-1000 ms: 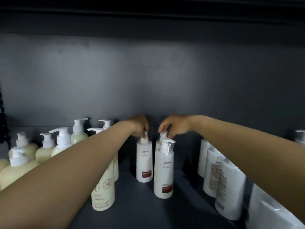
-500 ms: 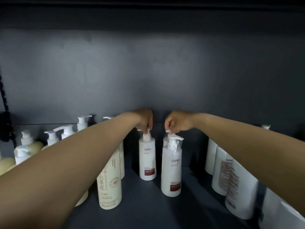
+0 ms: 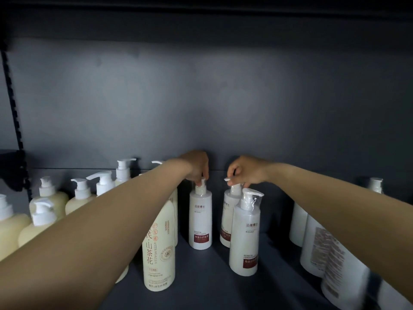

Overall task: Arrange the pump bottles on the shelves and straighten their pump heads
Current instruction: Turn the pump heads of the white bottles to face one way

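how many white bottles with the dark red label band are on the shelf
3: one under the left hand, one under the right hand, one in front of that. More may be hidden behind.

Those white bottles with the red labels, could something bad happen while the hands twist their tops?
Maybe. The right hand works on the rear bottle directly behind the front white bottle, so the wrist might tip the front one. The left forearm passes close over the tall cream bottle and could nudge it over. The left hand pinches a slim bottle that could topple.
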Tool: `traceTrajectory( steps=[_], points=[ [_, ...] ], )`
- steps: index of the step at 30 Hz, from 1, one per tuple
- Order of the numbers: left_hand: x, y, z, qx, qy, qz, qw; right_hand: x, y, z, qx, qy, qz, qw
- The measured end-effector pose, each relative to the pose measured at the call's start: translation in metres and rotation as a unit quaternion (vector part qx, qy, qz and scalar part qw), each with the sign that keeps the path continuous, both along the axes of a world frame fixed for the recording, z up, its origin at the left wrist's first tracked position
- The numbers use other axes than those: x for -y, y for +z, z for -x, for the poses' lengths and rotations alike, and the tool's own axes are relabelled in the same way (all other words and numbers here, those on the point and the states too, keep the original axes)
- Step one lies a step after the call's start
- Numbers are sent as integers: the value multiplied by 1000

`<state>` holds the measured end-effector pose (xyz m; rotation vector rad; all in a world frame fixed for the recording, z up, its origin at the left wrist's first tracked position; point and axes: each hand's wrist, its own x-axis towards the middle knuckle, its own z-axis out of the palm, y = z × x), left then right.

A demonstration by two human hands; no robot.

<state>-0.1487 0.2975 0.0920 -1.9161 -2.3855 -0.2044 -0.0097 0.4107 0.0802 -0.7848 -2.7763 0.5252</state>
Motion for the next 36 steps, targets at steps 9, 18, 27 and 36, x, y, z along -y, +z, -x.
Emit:
traceTrajectory(
  steps=[9, 18, 27, 36],
  points=[
    [-6, -3, 3, 10, 2, -16, 1000, -7, -3, 0, -23, 6, 71, 997],
    [-10, -4, 3, -23, 2, -7, 1000, -10, -6, -6, -29, 23, 97, 995],
    [11, 1, -27, 28, -26, -40, 998, 7, 39, -83, 12, -39, 66, 997],
    [10, -9, -78, 192, -163, -9, 968, 16, 29, -181, 109, -127, 26, 986]
  ],
)
